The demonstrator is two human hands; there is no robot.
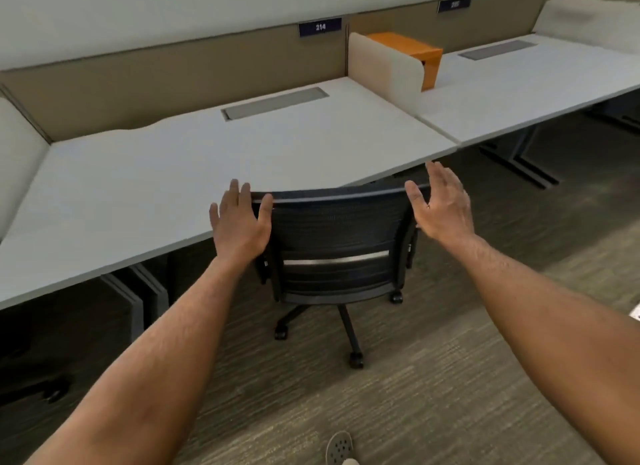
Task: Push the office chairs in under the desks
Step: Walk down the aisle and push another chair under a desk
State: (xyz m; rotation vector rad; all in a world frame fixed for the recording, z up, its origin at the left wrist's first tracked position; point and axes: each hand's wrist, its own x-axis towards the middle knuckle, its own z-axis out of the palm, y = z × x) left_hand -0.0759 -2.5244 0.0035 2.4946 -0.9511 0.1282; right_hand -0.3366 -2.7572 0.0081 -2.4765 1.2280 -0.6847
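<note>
A black mesh-backed office chair (339,243) stands on castors with its seat tucked under the pale grey desk (194,159) marked 214. Its backrest top meets the desk's front edge. My left hand (240,222) lies flat with fingers spread at the backrest's top left corner, the thumb over the top rail. My right hand (441,205) hovers open at the top right corner, fingers apart, palm turned toward the chair; I cannot tell whether it touches.
A second desk (519,83) adjoins on the right, split off by a cream divider (384,66) with an orange box (412,54) behind it. Desk legs (523,163) stand on the carpet. Tan partition panels run along the back. A shoe (341,449) shows at the bottom.
</note>
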